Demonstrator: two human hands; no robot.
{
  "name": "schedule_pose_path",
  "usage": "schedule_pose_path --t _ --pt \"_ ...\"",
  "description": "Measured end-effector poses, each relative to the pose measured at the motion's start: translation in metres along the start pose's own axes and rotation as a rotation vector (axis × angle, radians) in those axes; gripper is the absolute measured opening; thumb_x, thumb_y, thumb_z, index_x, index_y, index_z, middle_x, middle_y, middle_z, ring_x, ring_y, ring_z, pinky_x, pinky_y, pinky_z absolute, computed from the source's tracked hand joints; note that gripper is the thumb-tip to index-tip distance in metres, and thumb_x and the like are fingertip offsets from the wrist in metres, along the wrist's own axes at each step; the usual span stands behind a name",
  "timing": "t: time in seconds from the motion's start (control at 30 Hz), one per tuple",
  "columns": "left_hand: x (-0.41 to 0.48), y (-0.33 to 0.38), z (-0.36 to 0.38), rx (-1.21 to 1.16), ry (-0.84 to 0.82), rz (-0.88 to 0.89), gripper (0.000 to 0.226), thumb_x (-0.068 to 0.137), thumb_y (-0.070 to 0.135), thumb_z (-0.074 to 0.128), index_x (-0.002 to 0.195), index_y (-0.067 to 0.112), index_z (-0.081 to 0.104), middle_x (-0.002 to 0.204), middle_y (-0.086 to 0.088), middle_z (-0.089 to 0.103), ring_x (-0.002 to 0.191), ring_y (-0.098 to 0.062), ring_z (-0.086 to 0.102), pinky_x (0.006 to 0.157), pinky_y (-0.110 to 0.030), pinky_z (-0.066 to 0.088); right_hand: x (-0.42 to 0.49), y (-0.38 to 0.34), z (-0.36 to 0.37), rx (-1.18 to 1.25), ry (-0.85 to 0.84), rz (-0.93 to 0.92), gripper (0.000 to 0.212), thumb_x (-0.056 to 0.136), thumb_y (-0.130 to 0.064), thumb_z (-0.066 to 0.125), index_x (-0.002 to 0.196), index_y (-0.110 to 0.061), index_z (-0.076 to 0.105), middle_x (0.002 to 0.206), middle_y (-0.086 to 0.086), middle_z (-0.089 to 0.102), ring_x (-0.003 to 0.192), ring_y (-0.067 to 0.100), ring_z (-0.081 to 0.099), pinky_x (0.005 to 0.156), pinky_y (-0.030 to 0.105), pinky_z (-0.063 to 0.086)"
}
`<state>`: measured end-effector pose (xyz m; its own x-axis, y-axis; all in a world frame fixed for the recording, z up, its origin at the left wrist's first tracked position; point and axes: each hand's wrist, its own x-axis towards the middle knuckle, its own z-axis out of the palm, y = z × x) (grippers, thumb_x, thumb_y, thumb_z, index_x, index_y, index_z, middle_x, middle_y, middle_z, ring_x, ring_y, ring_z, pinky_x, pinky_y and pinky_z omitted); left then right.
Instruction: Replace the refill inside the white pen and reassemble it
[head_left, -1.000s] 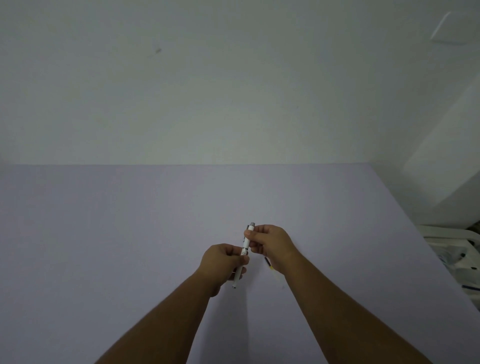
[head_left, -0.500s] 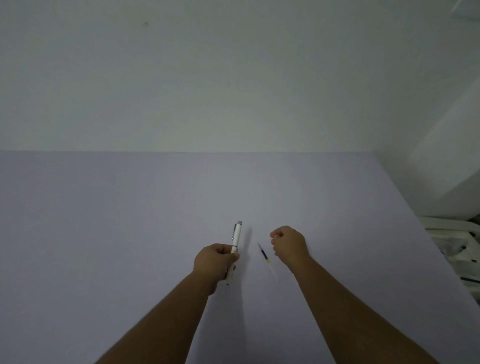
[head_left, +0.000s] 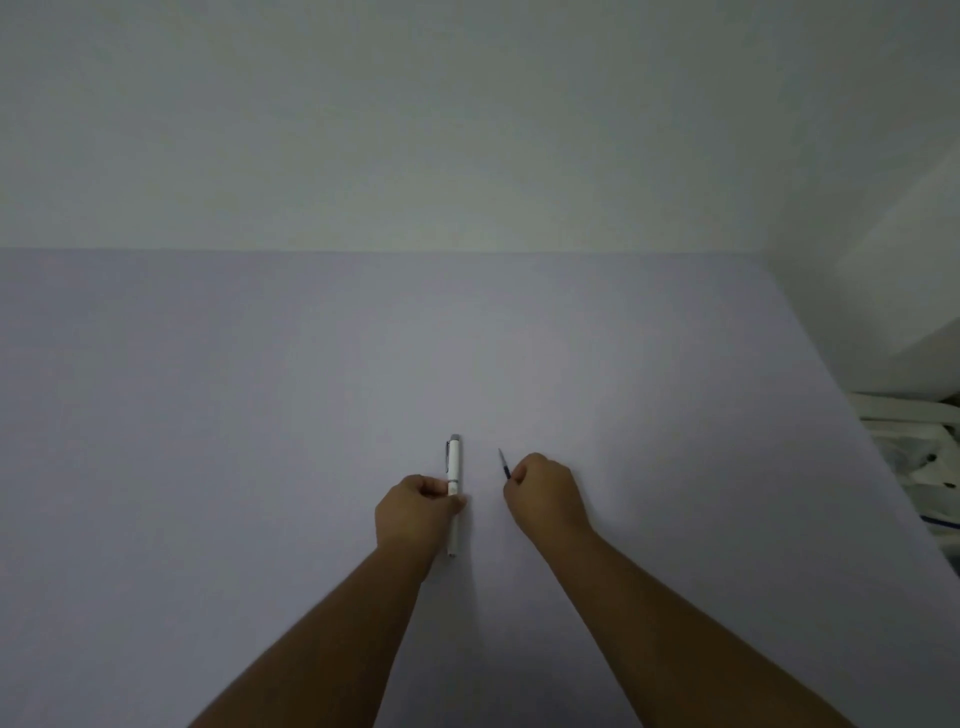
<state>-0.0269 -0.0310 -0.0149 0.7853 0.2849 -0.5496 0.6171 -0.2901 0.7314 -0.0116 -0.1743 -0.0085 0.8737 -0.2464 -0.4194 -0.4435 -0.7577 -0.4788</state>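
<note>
The white pen (head_left: 453, 462) with a grey cap end and clip points away from me, low over the pale lilac table (head_left: 260, 415). My left hand (head_left: 415, 512) grips it around its middle; the pen's lower end pokes out below the fist. A thin refill (head_left: 504, 463) with a dark section sticks out of my right hand (head_left: 545, 496), which is closed around it; most of the refill is hidden in the fist. The two hands are a short gap apart, side by side.
The table meets a plain pale wall at the back. Past the table's right edge lies white clutter (head_left: 914, 457) with a plastic bag and some cords.
My right hand let go of the pen, moved right and closed on the refill that lay on the table. My left hand lowered the pen and keeps holding it.
</note>
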Motion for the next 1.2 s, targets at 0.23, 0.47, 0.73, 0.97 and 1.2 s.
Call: schedule_pose_path --t 0.23,0.47,0.73,0.97,1.2 --pt "0.002 -0.003 0.005 0.038 0.020 0.012 0.016 0.072 0.024 0.079 0.079 0.018 0.066 0.078 0.001 0.068 0.072 -0.017 0.064 0.070 -0.031 0.055 -0.003 -0.002 0.006 0.047 -0.010 -0.013 0.014 0.087 -0.020 0.052 0.092 -0.014 0.063 0.095 0.007 0.069 0.074 0.020 0.062 0.056 0.023 0.044" --pt "0.003 -0.003 0.007 0.090 0.032 0.013 0.020 0.071 0.030 0.079 0.076 0.017 0.065 0.073 0.004 0.066 0.065 -0.011 0.060 0.054 -0.021 0.043 -0.005 -0.006 0.009 0.066 -0.034 -0.007 0.014 0.088 -0.023 0.053 0.091 -0.015 0.064 0.092 0.005 0.070 0.075 0.020 0.064 0.058 0.025 0.044" --pt "0.006 -0.004 0.006 0.140 0.007 0.022 0.023 0.070 0.035 0.079 0.076 0.017 0.065 0.073 0.002 0.067 0.069 -0.016 0.064 0.067 -0.029 0.054 -0.006 -0.004 0.013 0.093 -0.020 -0.016 0.013 0.086 -0.028 0.056 0.087 -0.017 0.063 0.090 0.004 0.069 0.080 0.021 0.063 0.063 0.028 0.045" --pt "0.009 -0.006 0.007 0.159 0.003 0.026 0.023 0.070 0.038 0.079 0.070 0.021 0.063 0.069 0.003 0.066 0.066 -0.015 0.062 0.070 -0.031 0.056 -0.006 -0.002 0.012 0.106 0.002 -0.006 0.015 0.086 -0.031 0.057 0.085 -0.017 0.063 0.088 0.003 0.070 0.079 0.021 0.062 0.063 0.026 0.043" --pt "0.011 -0.009 0.007 0.165 -0.002 0.039 0.025 0.069 0.039 0.079 0.075 0.018 0.066 0.071 0.002 0.067 0.068 -0.016 0.063 0.072 -0.033 0.057 -0.007 -0.001 0.013 0.121 0.010 -0.015 0.017 0.086 -0.032 0.058 0.086 -0.016 0.063 0.087 0.003 0.069 0.072 0.017 0.057 0.062 0.026 0.041"
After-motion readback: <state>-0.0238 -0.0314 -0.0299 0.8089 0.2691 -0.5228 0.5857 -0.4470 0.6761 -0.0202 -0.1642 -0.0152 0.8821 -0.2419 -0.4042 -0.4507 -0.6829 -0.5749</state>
